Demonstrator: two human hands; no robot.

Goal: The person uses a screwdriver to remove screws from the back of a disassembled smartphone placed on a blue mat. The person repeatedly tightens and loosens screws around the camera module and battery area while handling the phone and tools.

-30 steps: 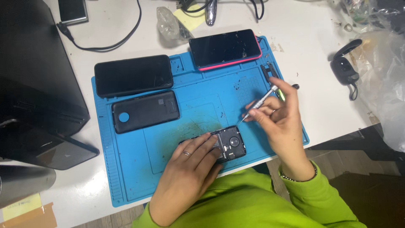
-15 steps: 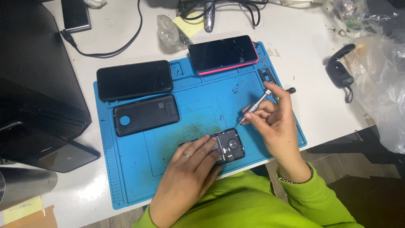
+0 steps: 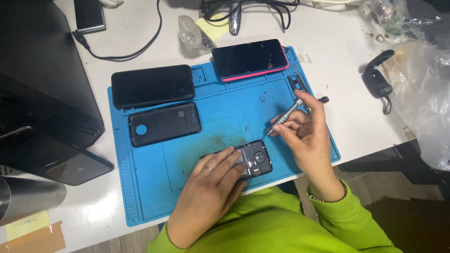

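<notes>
An opened phone (image 3: 255, 158) with its back off lies near the front edge of a blue work mat (image 3: 150, 187). My left hand (image 3: 208, 187) presses down on its left part, a ring on one finger. My right hand (image 3: 307, 136) grips a small silver screwdriver (image 3: 287, 115), its tip pointing down just above the phone's upper right corner. Both sleeves are bright green.
On the mat lie a black phone (image 3: 152, 85), a black back cover (image 3: 164, 123) and a pink-edged phone (image 3: 250, 58). A black box (image 3: 42, 93) stands at left, cables (image 3: 140, 44) at the back, plastic bags (image 3: 422, 93) and a black key fob (image 3: 376, 79) at right.
My right hand has kept the screwdriver near the phone's corner with little motion. The left hand stays on the phone. The view has shifted slightly.
</notes>
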